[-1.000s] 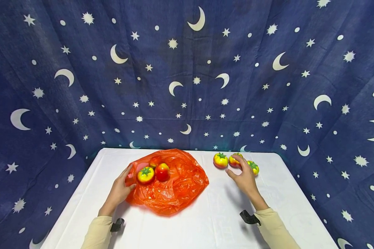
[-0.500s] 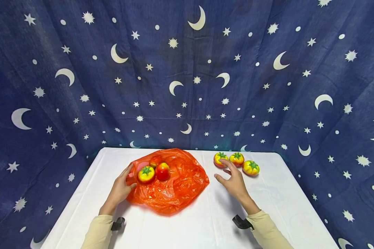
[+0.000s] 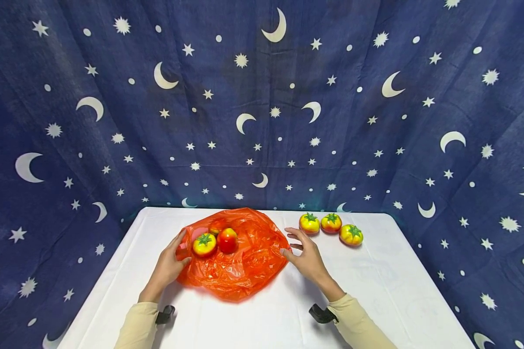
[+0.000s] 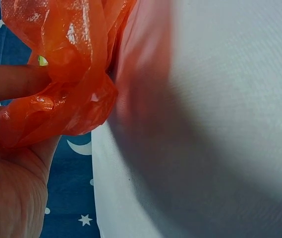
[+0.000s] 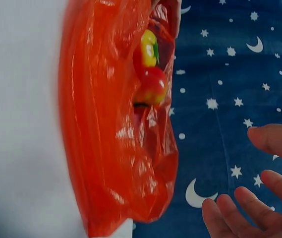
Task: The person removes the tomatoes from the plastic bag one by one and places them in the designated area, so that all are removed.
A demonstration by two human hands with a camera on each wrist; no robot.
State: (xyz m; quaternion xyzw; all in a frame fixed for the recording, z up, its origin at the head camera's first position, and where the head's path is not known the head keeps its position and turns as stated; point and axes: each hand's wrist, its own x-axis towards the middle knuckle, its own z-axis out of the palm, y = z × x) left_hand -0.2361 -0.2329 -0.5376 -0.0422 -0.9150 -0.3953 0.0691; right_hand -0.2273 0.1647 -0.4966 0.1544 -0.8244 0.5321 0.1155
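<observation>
The thin, crinkled orange-red plastic bag [image 3: 262,261] lies left of centre on the white-covered table [image 3: 244,325], as your head view shows. Your left hand [image 3: 167,265] reaches in from the near side to its left edge; your right hand [image 3: 307,259] is at its right edge, fingers spread and gently curved, holding nothing. The bag spreads slightly longer from left to right, folds opening upward round a yellow, green-topped round tomato [image 3: 204,245] and a redder round tomato [image 3: 227,241] on its left part; a third round fruit [image 3: 217,226] is partly veiled behind them. On the far right are three yellow-and-red tomatoes [image 3: 331,223], green tops up; your right hand is just short of the leftmost. A dark blue curtain with white moons and stars [image 3: 262,155] hangs behind.

In your left wrist view, you pinch bunched film between thumb and fingers.

In your right wrist view, your parted fingers appear clear of the bag, with two tomatoes showing in its folds.
</observation>
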